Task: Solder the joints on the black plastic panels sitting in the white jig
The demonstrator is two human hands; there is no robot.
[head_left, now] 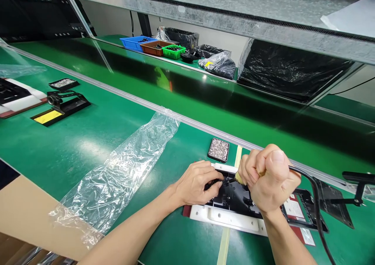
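My right hand (pixel 269 179) is wrapped round a corded electric screwdriver (pixel 239 178), mostly hidden in the fist. Its yellowish nose and thin dark bit point left, down into a black plastic housing (pixel 238 196). The cord leaves over the back of the wrist. My left hand (pixel 200 183) reaches into the left end of the same housing, thumb and fingers curled together near the bit; what they pinch is too small to make out. The housing lies in a white fixture (pixel 228 217) on a dark red base. Just behind it stands a small black tray of screws (pixel 218 149).
Left of my hands lies a clear plastic bag (pixel 123 167). Farther left are a black bracket (pixel 64 104) and another screw tray (pixel 63 83). At right lie a black frame part (pixel 307 208) and a black stand (pixel 336 198). Coloured bins (pixel 137 43) stand behind; a metal shelf (pixel 181 9) hangs overhead.
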